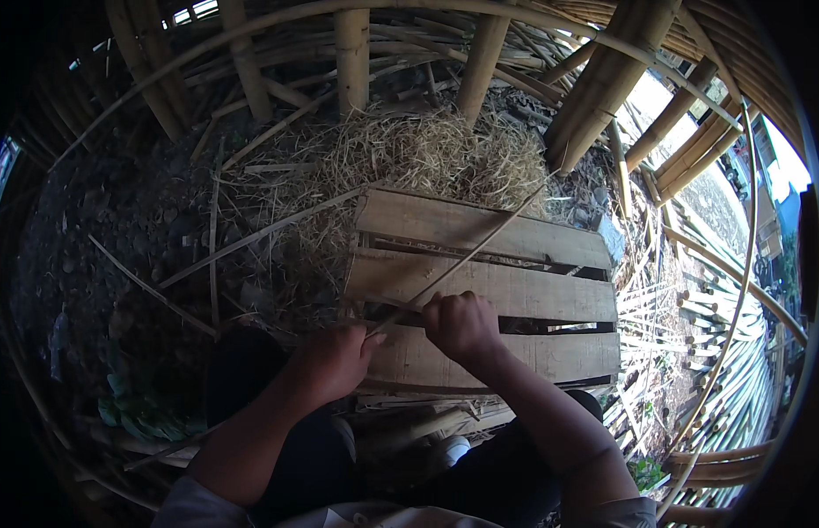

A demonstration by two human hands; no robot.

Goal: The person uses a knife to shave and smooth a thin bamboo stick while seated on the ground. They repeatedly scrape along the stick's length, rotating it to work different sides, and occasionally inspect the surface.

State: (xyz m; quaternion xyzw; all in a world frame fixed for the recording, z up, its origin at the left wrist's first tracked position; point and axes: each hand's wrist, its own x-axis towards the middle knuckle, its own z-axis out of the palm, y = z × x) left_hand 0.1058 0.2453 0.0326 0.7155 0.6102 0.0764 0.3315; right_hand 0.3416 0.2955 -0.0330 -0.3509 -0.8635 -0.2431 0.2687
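Note:
A long, thin bamboo strip (490,236) slants from my left hand (337,359) up to the far right, over a slatted wooden bench top (506,286). My left hand is closed around its near end. Just right of it, my right hand (462,327) is closed in a fist beside the strip. From that fist a thin, flat, blade-like piece (387,302) juts to the left across the strip. Its handle, if any, is hidden in my fingers. Both hands are above the bench's near left part.
Beyond the bench lies a heap of pale shavings (427,158). Loose strips (260,238) lie on the dark ground at left. Thick bamboo posts (352,62) stand at the back. Many bamboo poles (735,352) lie in sunlight at right. My knees are under the bench's near edge.

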